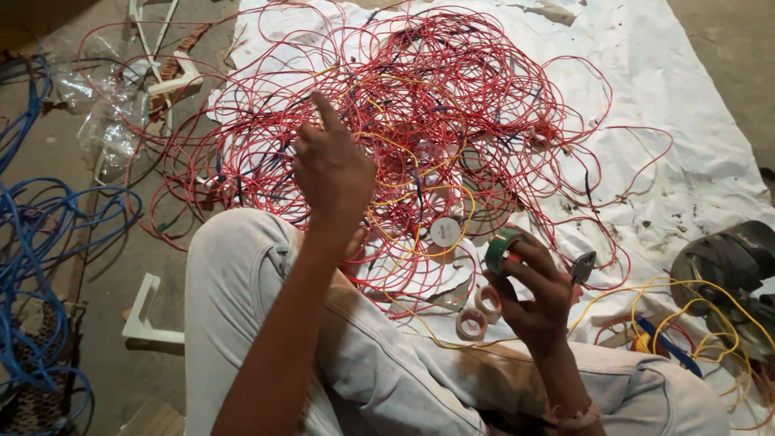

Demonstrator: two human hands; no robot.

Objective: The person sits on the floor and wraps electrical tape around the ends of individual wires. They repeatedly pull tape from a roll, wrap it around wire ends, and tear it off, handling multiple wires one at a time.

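The right hand (534, 292) was raised over the lap, its fingers curled around a green roll of tape (502, 249), which sat pinched between thumb and fingertips just above the right knee. The left hand (331, 165) was lifted higher, in front of the wire heap, loosely closed with the index finger extended upward and nothing visibly held; whether a strand passed between its fingers could not be told from this angle. The step in hand appeared to be the handling of the tape, perhaps finding or freeing its end. A next move would call for the left hand to come across to the roll, or for one strand to be singled out of the heap.

Just beside the right hand lay pliers (583, 265) and two small pale tape rolls (479, 311). A white disc (445, 232) rested between the hands at the near edge of the tangle of red wire (420, 105), which spread widely over a white sheet (686, 121), with yellow and dark strands running through it. The dense crossings of this tangle stood in the way of drawing out any single wire. Yellow wire (694, 299) looped to the right around a dark round object (726, 262). Blue cable (32, 234) was piled at the far left, well apart, near a white plastic piece (145, 311) on the floor and crumpled clear plastic (109, 109).
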